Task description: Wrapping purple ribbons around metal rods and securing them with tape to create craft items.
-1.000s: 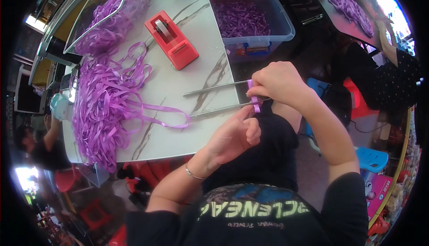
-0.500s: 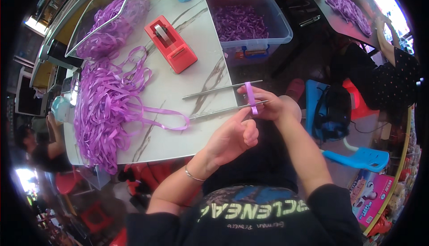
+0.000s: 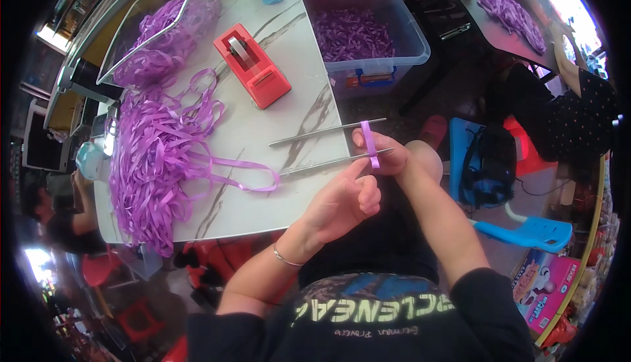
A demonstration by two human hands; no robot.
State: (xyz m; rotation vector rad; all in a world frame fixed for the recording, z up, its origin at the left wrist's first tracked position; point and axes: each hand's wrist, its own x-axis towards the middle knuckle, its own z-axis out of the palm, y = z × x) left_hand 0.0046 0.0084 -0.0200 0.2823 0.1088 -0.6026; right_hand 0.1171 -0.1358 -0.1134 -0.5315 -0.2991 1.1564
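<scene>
White tabletop point(image 3: 256, 214) beneath ribbons point(image 3: 148, 152), grey floor point(image 3: 536, 207)

Two hands point(image 3: 342, 207), two metal rods point(image 3: 322, 132), one tape dispenser point(image 3: 271, 87), apparently two co-workers point(image 3: 565, 122)

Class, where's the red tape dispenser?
Head view, upper left: the dispenser sits on the white marbled table, to the upper right of the purple ribbon pile.

A ribbon pile point(image 3: 148, 158) lies on the left of the table point(image 3: 256, 211), a container point(image 3: 174, 23) of ribbon on its far side, a tape dispenser point(image 3: 259, 76) to its right. 2 rods point(image 3: 315, 134) cross the table's right edge, a ribbon strip point(image 3: 369, 144) across their right ends. Right of the table's far part sits a tub point(image 3: 417, 56) holding ribbon pieces point(image 3: 351, 33).
</scene>
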